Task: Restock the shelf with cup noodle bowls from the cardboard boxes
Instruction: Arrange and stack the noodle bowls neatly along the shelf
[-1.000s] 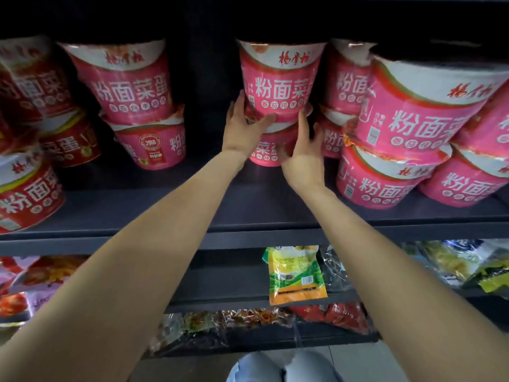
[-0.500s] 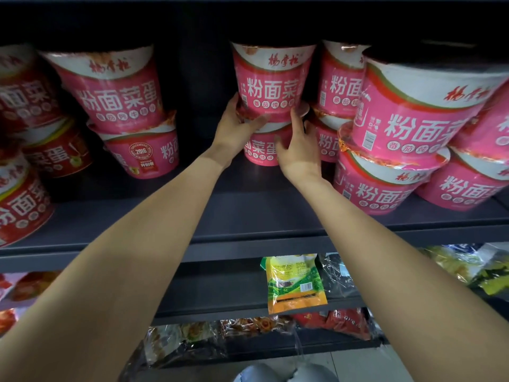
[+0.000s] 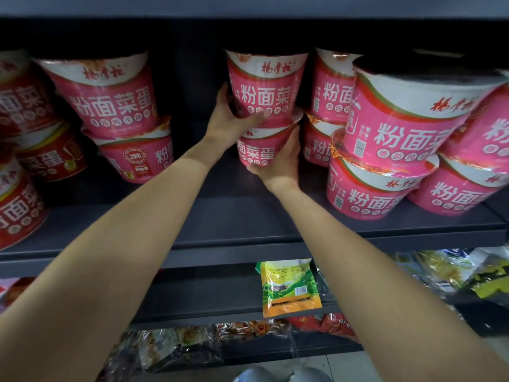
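Seating step: left hand (image 3: 225, 119) grips upper pink paper noodle bowl (image 3: 265, 84); right hand (image 3: 281, 158) cups lower pink bowl (image 3: 257, 150); next, release squarely

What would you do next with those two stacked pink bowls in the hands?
Probably slide the stack back, then let go. The left hand grips the upper bowl, the right hand cups the lower bowl, and the shelf is bare in front.
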The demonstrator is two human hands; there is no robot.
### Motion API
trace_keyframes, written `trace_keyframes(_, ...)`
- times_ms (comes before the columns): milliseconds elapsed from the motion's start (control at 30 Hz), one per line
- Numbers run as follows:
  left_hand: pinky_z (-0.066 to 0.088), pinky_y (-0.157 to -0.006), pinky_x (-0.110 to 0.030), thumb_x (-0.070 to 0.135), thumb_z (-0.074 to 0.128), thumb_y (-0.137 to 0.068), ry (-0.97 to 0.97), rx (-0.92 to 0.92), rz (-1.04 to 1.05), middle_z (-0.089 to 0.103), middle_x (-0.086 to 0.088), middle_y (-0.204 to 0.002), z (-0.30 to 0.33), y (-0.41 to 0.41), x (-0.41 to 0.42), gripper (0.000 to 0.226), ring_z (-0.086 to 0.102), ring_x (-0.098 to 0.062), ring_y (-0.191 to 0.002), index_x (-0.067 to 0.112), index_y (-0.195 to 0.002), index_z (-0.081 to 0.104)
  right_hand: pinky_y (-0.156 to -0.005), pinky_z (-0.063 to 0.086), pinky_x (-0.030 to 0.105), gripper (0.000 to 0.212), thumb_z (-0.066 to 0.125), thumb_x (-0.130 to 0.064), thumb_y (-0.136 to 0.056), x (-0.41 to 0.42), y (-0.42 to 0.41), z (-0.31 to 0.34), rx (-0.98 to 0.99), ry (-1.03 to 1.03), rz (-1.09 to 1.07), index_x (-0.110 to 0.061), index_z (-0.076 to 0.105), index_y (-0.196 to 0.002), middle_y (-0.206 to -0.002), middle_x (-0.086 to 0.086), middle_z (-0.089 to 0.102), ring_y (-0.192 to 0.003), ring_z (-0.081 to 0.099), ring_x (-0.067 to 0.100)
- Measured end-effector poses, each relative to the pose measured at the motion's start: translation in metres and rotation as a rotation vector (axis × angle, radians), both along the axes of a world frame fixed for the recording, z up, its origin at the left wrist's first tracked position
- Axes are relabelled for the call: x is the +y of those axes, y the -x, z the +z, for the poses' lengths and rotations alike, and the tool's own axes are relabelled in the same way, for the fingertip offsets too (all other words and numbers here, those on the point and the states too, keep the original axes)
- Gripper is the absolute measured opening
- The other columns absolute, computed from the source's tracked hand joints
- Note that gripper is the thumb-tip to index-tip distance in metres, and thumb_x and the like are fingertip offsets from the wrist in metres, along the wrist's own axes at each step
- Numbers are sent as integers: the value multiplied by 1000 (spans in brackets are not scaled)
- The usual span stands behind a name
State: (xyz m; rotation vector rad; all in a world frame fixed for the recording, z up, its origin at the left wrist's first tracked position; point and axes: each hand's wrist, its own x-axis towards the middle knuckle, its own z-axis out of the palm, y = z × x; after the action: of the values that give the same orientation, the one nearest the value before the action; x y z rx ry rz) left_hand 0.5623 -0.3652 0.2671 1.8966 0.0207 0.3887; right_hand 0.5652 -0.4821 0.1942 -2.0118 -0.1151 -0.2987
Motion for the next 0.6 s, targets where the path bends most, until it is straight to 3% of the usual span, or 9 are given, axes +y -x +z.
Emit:
trace_keyframes(67,45,-106,-38,58,85,-51,-47,-13,49,44,-3,-145,1,-2,-5,128,47,-16,-130,15,-150,17,-113,28,47,142,89,-42,-55,20,1,0,39,83,-125,-11,-11,-151,-157,14,9,-141,27,30)
trace_keyframes(133,45,-104,-44,75,77,-35,-109,-17,111,45,-1,-144,-2,-11,-6,141,47,-18,-130,19,-150,17,-109,32,50,148,87,-56,-48,37,-1,1,39,112,-278,-9,-9,-151,-154,17,18,-135,36,33)
trace_keyframes(233,46,-103,-45,79,75,-34,-162,-21,158,47,0,-142,0,-14,-9,139,49,-19,-128,20,-147,20,-101,42,50,147,86,-62,-42,45,-11,-3,-43,3,-400,-12,4,-152,-143,18,38,-122,49,33)
trace_keyframes(367,48,-100,-36,60,84,-55,-197,-38,166,49,-1,-140,-1,-18,-5,118,52,-19,-126,15,-146,22,-103,40,39,134,90,-45,-51,20,-16,-8,-60,-192,-143,-24,3,-151,-145,9,37,-128,45,23)
trace_keyframes(500,47,-94,-29,54,85,-58,-172,-63,180,49,-2,-140,-5,-22,-1,114,53,-18,-125,13,-145,23,-108,39,33,125,89,-22,-62,-21,-29,-2,31,-168,241,-21,2,-151,-146,1,39,-126,43,10)
trace_keyframes(600,47,-94,-28,53,86,-58,-149,-68,183,49,-1,-140,-6,-23,-2,114,53,-17,-124,14,-145,23,-106,37,29,111,84,-22,-69,-20,-21,-1,41,-76,157,-14,11,-152,-146,6,42,-131,44,18)
